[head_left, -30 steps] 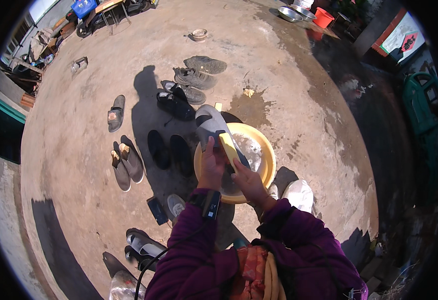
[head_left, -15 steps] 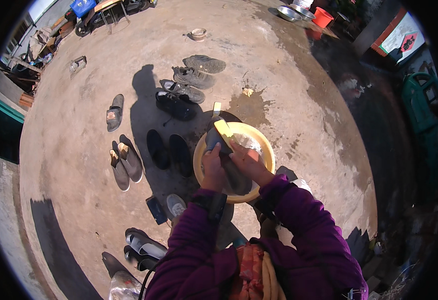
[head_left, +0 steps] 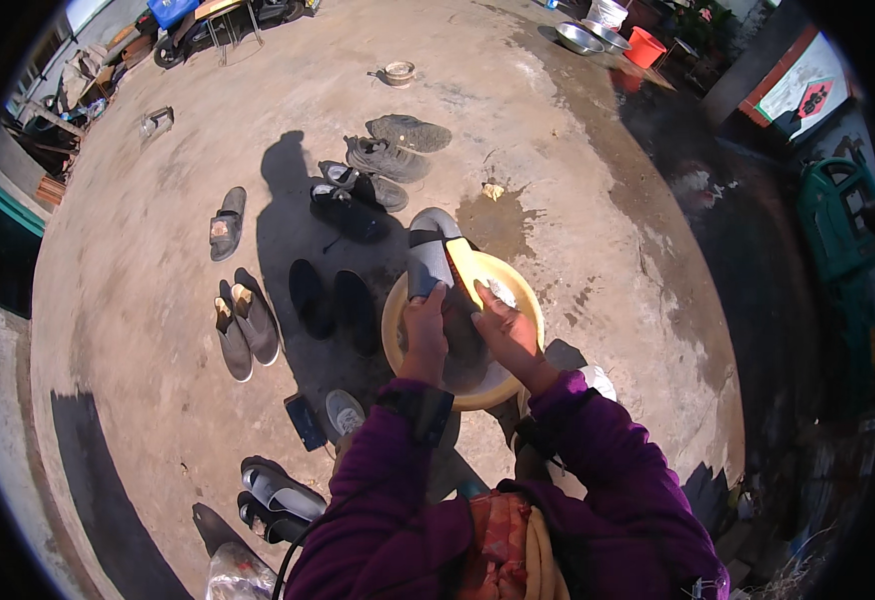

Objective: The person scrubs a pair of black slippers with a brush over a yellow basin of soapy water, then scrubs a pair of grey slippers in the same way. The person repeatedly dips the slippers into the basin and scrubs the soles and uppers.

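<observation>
A grey and black shoe is held over the yellow basin with its rounded end pointing away from me. My left hand is closed around the shoe's near part, thumb on top. In my right hand is a yellow-backed brush, lying along the shoe's right side. Its bristles mostly hide between the back and the shoe. White suds or water show inside the basin beside my right fingers.
Left of the basin stand two dark shoes, grey slip-ons and a slide sandal. More shoes line up beyond. A phone and grey-white shoes lie near my left. Metal bowls and a red bucket sit far right.
The shoe has turned so its grey upper and rounded end face up. The brush has shifted slightly right and down, to the shoe's right side. Both hands keep their hold.
</observation>
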`<state>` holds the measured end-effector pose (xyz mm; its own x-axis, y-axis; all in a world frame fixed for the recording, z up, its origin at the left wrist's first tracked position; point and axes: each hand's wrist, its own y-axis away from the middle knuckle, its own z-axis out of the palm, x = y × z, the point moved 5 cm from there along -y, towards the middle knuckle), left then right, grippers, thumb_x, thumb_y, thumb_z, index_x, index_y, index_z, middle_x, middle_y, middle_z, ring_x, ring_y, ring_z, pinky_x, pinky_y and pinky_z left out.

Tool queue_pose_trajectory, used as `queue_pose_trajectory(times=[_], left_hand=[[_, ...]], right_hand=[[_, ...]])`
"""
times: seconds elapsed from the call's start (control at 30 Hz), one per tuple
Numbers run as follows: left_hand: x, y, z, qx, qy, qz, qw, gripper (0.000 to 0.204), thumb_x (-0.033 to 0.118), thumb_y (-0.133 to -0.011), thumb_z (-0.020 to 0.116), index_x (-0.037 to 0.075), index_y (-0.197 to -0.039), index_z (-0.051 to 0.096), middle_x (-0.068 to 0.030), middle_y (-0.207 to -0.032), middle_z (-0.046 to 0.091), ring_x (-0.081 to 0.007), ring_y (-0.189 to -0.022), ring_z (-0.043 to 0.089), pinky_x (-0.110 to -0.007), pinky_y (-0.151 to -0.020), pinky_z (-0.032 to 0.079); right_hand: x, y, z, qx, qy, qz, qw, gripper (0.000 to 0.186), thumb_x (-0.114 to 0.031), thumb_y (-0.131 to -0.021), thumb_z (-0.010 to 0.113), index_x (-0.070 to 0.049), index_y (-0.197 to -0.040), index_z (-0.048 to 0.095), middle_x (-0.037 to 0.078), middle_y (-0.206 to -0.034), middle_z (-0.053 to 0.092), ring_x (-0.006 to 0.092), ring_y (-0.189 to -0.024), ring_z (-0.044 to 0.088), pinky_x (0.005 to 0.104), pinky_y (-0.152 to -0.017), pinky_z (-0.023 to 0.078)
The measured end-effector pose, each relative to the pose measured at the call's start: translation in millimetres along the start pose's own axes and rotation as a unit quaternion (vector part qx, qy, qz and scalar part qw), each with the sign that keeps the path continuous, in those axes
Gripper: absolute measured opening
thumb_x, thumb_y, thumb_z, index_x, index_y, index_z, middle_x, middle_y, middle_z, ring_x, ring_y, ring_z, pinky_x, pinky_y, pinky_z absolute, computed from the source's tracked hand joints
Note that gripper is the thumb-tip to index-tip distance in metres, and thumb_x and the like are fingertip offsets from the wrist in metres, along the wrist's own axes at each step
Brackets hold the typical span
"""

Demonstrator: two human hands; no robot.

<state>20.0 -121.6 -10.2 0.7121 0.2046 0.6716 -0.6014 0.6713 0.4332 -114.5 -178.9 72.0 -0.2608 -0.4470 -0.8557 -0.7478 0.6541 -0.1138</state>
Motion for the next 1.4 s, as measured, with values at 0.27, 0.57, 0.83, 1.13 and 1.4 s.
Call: queue_pose_trajectory(times=[0.27, 0.57, 0.83, 1.13, 1.4], left_hand=[[-11, -9, -6, -0.025, 0.062, 0.012, 0.998, 0.028, 0.015, -0.093, 0.059, -0.003, -0.114, 0.058, -0.0095, -0.101, 0.065, -0.0206, -0.087, 0.065, -0.032, -0.077, 0.054], [14, -19, -28, 0.093, 0.031, 0.062, 0.993, 0.021, 0.02, -0.093, 0.062, 0.002, -0.104, 0.062, -0.0044, -0.096, 0.064, -0.0143, -0.086, 0.061, -0.028, -0.075, 0.05], [-6, 14, 18, 0.034, -0.067, 0.022, 0.997, 0.02, 0.024, -0.091, 0.066, 0.007, -0.099, 0.063, 0.0029, -0.088, 0.06, -0.0085, -0.078, 0.057, -0.024, -0.068, 0.048], [-2, 11, 14, 0.029, 0.04, 0.004, 0.999, 0.02, 0.023, -0.094, 0.06, 0.007, -0.107, 0.059, -0.0025, -0.094, 0.064, -0.0149, -0.084, 0.062, -0.03, -0.074, 0.049], [-6, 13, 23, 0.032, 0.033, 0.005, 0.999, 0.026, 0.024, -0.095, 0.059, 0.006, -0.114, 0.058, -0.0062, -0.106, 0.064, -0.018, -0.095, 0.062, -0.034, -0.083, 0.049]], right_hand=[[6, -40, 16, -0.101, 0.064, 0.112, 0.986, 0.052, -0.019, -0.091, 0.059, -0.007, -0.14, 0.045, 0.023, -0.125, 0.058, 0.0286, -0.112, 0.061, 0.033, -0.092, 0.046], [35, 83, 16, -0.064, 0.019, 0.108, 0.992, 0.056, -0.021, -0.086, 0.065, -0.008, -0.138, 0.049, 0.024, -0.113, 0.063, 0.0337, -0.107, 0.063, 0.0362, -0.094, 0.047], [54, 19, 2, 0.055, 0.048, 0.154, 0.985, 0.087, -0.026, -0.077, 0.076, -0.005, -0.148, 0.03, 0.018, -0.135, 0.053, 0.0269, -0.124, 0.053, 0.0329, -0.103, 0.04], [68, 6, 25, 0.099, -0.137, 0.159, 0.973, 0.089, -0.01, -0.071, 0.08, -0.003, -0.146, 0.032, 0.015, -0.142, 0.047, 0.0218, -0.128, 0.048, 0.0301, -0.104, 0.039], [73, 7, 24, 0.051, 0.015, 0.173, 0.984, 0.094, -0.028, -0.07, 0.081, -0.011, -0.148, 0.031, 0.022, -0.132, 0.053, 0.0335, -0.119, 0.055, 0.036, -0.099, 0.044]])
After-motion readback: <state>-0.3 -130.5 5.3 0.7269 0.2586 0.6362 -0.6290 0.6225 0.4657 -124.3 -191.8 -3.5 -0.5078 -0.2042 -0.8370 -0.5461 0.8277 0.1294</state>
